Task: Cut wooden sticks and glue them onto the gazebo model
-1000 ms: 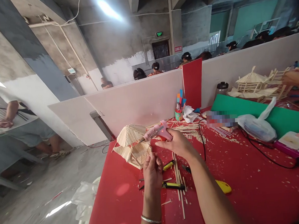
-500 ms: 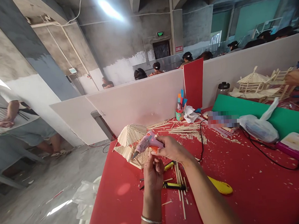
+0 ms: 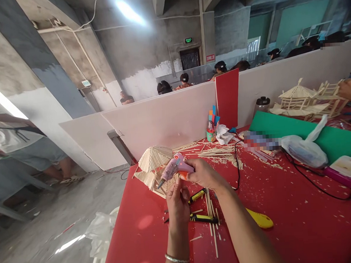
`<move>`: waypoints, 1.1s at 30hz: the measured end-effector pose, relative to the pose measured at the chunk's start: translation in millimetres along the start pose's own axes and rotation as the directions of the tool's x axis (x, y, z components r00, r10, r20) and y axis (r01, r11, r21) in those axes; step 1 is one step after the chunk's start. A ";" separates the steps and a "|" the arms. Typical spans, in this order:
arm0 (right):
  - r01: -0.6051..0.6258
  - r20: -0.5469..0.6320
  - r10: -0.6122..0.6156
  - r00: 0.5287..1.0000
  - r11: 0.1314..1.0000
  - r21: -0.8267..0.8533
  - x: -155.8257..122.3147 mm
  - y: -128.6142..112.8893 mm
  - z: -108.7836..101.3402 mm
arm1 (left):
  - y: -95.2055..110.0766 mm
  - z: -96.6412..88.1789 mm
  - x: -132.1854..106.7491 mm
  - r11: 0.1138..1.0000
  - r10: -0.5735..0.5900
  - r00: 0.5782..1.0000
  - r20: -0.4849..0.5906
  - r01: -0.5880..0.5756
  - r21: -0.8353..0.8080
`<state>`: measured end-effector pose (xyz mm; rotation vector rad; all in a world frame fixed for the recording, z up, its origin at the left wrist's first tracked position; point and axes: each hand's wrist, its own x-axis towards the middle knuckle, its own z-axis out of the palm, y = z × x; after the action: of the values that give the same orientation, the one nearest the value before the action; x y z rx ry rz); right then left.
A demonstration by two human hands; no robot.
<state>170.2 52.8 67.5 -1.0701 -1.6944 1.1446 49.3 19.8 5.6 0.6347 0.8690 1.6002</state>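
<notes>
Our right hand (image 3: 205, 174) is gripping a glue gun (image 3: 169, 170) near the wooden model (image 3: 152, 158); our left hand's (image 3: 178, 202) grip we cannot tell.

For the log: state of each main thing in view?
Glue gun: held, nozzle angled down, power unclear
Right hand: closed around it
Left hand: fingers curled, contents unclear
Stick model: roofed, partly hidden
Yellow-and-black handles: spread apart on red table
Bottle: upright, lidded
Plastic bag: top gathered
Green sign: lit
Ceiling light: on

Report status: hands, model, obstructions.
Right hand holds glue gun. Left hand near model, hold unclear. Model on table, partly hidden by glue gun, left hand.
</notes>
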 end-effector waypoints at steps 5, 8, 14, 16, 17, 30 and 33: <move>-0.015 0.019 0.014 1.000 0.999 0.037 1.1 4.2 0.3 | 1.2 0.4 0.0 0.999 0.014 1.000 -0.028 -0.013 0.033; -0.018 0.032 0.017 0.999 0.999 0.035 2.2 7.5 -0.3 | 1.6 -0.9 0.7 0.998 0.035 0.999 -0.040 -0.033 0.062; 0.026 0.008 -0.026 1.000 0.999 0.043 4.4 10.5 -0.8 | -1.1 -3.6 1.9 0.999 0.020 1.000 0.003 -0.020 0.045; 0.026 0.009 -0.026 1.000 0.999 0.039 4.7 10.8 -1.2 | -1.9 -3.7 2.2 0.999 0.013 1.000 0.000 -0.013 0.031; 0.022 0.007 -0.023 1.000 0.999 0.033 4.7 11.0 -1.5 | -2.1 -3.9 2.3 1.000 0.008 1.000 -0.003 -0.008 0.023; -0.011 0.012 0.011 1.000 0.999 0.031 3.4 8.9 -1.6 | -1.7 -2.5 1.1 0.997 0.022 1.000 -0.003 -0.022 0.069; -0.001 0.017 0.000 1.000 0.999 0.046 3.3 9.0 -2.4 | -1.5 -2.3 1.3 0.997 0.024 1.000 -0.004 -0.024 0.075</move>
<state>173.2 58.5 60.1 -1.0345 -1.6729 1.1907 48.0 20.6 2.9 0.6963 0.9315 1.5970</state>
